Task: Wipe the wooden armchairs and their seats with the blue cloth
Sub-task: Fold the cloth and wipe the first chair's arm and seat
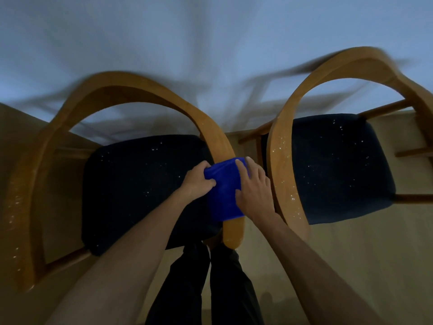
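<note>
While the cloth [224, 191] lies draped over the right armrest [230, 177] of the left armchair [77, 127], the left hand [198, 181] pinches its edge and the right hand [254, 188] presses flat on it, fingers spread. Another armchair [288, 127] stands just beside.

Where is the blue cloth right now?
The cloth lies over the left chair's right armrest, between the left hand and the right hand.

No readable text, labels, brands or numbers anywhere (frame dim, motion-blurred).
</note>
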Demonstrator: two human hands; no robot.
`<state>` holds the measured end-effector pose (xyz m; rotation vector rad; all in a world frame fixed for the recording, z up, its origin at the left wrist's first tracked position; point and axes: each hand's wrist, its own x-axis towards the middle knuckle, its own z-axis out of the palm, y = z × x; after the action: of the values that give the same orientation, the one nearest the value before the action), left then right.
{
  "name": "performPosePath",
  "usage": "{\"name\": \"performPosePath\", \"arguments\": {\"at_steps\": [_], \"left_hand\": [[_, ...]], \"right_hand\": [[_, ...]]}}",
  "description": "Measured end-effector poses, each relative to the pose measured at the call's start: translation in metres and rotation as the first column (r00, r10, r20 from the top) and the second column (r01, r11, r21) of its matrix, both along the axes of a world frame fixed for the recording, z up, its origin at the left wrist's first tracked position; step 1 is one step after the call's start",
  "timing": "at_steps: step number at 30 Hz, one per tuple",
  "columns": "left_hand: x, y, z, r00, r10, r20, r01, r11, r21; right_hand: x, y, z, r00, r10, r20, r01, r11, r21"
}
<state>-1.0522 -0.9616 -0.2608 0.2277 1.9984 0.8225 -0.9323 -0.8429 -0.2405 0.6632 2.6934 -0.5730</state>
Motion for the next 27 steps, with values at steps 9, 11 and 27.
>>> {"name": "performPosePath", "arguments": {"at_steps": [9, 11, 27], "left_hand": [[-0.01, 0.006, 0.058, 0.982, -0.082, -0.171, 0.104, 0.987, 0.123], [-0.017, -0.001, 0.072, 0.974, -0.068, -0.215, 0.098, 0.986, 0.133], [-0.038, -0.016, 0.123, 0.64, -0.414, -0.647, 0.4, 0.899, -0.179]], "right_hand": [[-0.042, -0.002, 0.052, 0.984, 0.085, -0.155, -0.116, 0.973, -0.202], [-0.047, -0.001, 0.064, 0.965, 0.138, -0.223, -0.167, 0.979, -0.119], [-0.047, 0.027, 0.114, 0.965, 0.078, -0.25, -0.059, 0.995, 0.084]]}}
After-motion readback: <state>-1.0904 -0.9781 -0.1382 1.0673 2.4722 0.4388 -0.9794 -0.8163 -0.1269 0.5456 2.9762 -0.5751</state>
